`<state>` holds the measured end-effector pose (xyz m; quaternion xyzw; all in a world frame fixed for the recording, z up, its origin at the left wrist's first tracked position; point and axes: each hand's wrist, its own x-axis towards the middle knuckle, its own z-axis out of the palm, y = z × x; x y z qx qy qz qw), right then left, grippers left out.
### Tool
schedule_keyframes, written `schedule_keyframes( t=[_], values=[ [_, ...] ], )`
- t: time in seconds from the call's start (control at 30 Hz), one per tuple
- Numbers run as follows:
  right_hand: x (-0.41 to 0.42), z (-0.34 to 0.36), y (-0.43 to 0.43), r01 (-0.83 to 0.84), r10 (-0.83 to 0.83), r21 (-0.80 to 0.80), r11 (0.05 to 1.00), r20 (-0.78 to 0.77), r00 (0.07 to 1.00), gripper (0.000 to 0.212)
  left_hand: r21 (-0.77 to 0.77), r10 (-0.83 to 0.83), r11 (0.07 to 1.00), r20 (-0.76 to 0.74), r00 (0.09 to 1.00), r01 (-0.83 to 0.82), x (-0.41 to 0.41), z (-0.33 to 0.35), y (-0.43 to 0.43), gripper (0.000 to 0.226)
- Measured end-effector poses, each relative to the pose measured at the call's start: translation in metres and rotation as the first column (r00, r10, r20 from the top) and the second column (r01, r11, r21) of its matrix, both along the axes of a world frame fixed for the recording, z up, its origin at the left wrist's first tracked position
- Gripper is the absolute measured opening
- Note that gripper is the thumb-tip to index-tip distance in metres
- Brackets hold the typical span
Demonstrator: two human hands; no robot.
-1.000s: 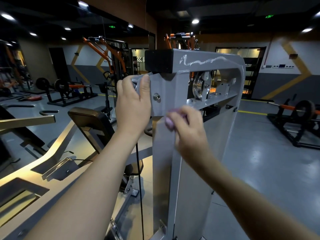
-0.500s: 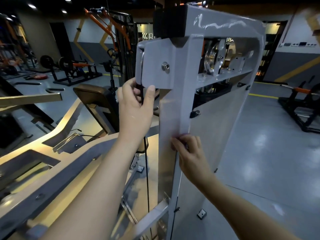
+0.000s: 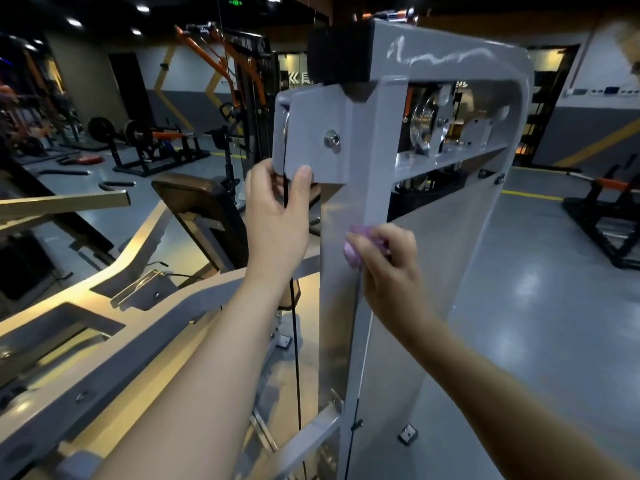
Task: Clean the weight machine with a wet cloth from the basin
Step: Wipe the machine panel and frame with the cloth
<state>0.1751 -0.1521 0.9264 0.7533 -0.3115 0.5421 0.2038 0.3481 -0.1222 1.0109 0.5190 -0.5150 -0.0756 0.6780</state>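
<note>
Setting: commercial gym. Evidence: grey-painted steel weight machine frame (image 3: 381,174) with silver pulley wheel (image 3: 424,124); orange-and-black cable rig (image 3: 225,67); black plate-loaded barbell rack (image 3: 145,140); brown padded seat (image 3: 194,199); glossy grey floor (image 3: 540,278), yellow-lined.

Quick tally, nothing more. Two hands were counted: the left hand (image 3: 277,216) and the right hand (image 3: 388,271). One purple cloth (image 3: 360,244) was spotted.

One grey weight machine (image 3: 374,168) was up front. On it were counted:
- one black block (image 3: 341,53) on top
- one bolt (image 3: 332,140) on the side plate
- one shiny pulley wheel (image 3: 424,128) inside the frame
- one black cable (image 3: 294,323)
- two screws (image 3: 482,173) on the clear panel

One brown pad (image 3: 197,202) was seen to the left. Two floor brackets (image 3: 408,434) were made out near the base.

Further back, one orange-armed machine (image 3: 221,67) and one green sign (image 3: 235,1) were noted. At least four ceiling lights (image 3: 73,22) were counted.
</note>
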Motion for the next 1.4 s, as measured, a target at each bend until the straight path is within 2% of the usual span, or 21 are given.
schedule_keyframes(
  t=[0.1, 0.17, 0.27, 0.37, 0.5, 0.6, 0.63, 0.77, 0.87, 0.97, 1.1, 1.2, 1.3, 1.4],
  values=[
    [-0.010, -0.082, 0.012, -0.005, 0.034, 0.172, 0.985, -0.164, 0.986, 0.022, -0.011, 0.001, 1.000, -0.004, 1.000, -0.001, -0.002, 0.000, 0.000, 0.048],
    [-0.011, -0.118, 0.022, 0.002, 0.064, 0.282, 0.959, -0.224, 0.973, 0.031, -0.026, -0.018, 1.000, -0.008, 1.000, 0.018, -0.004, 0.001, 0.003, 0.037],
    [-0.012, -0.115, 0.022, -0.018, 0.112, 0.318, 0.948, -0.280, 0.953, 0.030, -0.028, -0.028, 0.999, -0.001, 1.000, 0.028, -0.005, 0.004, 0.007, 0.024],
    [-0.018, -0.067, 0.009, -0.072, 0.121, 0.215, 0.974, -0.225, 0.967, 0.014, -0.009, -0.002, 1.000, 0.008, 1.000, 0.002, -0.005, 0.006, 0.010, 0.033],
    [-0.014, -0.033, -0.005, -0.080, 0.086, 0.084, 0.993, -0.082, 0.993, 0.015, 0.042, 0.007, 0.999, 0.016, 1.000, -0.007, -0.012, 0.002, 0.014, 0.044],
    [-0.016, -0.067, -0.002, -0.140, 0.143, 0.097, 0.985, -0.022, 0.990, 0.015, 0.089, 0.053, 0.994, 0.070, 0.996, -0.059, -0.013, -0.016, 0.021, 0.062],
    [-0.017, -0.086, -0.001, -0.151, 0.155, 0.126, 0.980, -0.019, 0.988, 0.013, 0.083, 0.090, 0.992, 0.086, 0.992, -0.097, -0.014, -0.026, 0.024, 0.061],
    [-0.020, -0.175, 0.005, -0.178, 0.204, 0.310, 0.934, -0.054, 0.978, 0.018, 0.000, 0.228, 0.973, 0.187, 0.955, -0.232, -0.025, -0.059, 0.043, 0.034],
    [-0.023, -0.210, 0.012, -0.193, 0.265, 0.396, 0.898, -0.135, 0.955, 0.013, 0.086, 0.051, 0.992, 0.373, 0.926, -0.089, -0.035, -0.072, 0.050, 0.014],
    [-0.030, -0.198, 0.011, -0.181, 0.291, 0.408, 0.895, -0.227, 0.929, 0.020, 0.224, -0.117, 0.975, 0.456, 0.882, 0.013, -0.046, -0.077, 0.048, 0.014],
    [-0.031, -0.109, 0.007, -0.241, 0.283, 0.255, 0.936, -0.142, 0.949, 0.025, 0.273, -0.137, 0.961, 0.354, 0.925, 0.037, -0.055, -0.078, 0.041, 0.013],
    [-0.027, -0.065, -0.002, -0.173, 0.197, 0.161, 0.972, -0.147, 0.969, 0.027, 0.319, -0.177, 0.945, 0.295, 0.939, 0.078, -0.055, -0.083, 0.038, 0.014],
    [-0.032, -0.092, -0.012, -0.220, 0.245, 0.187, 0.958, -0.125, 0.961, 0.011, 0.351, -0.258, 0.923, 0.260, 0.931, 0.158, -0.051, -0.092, 0.038, 0.015],
    [-0.035, -0.140, -0.007, -0.236, 0.268, 0.223, 0.946, -0.128, 0.955, 0.017, 0.401, -0.323, 0.895, 0.277, 0.905, 0.197, -0.047, -0.100, 0.038, 0.016]
  ],
)
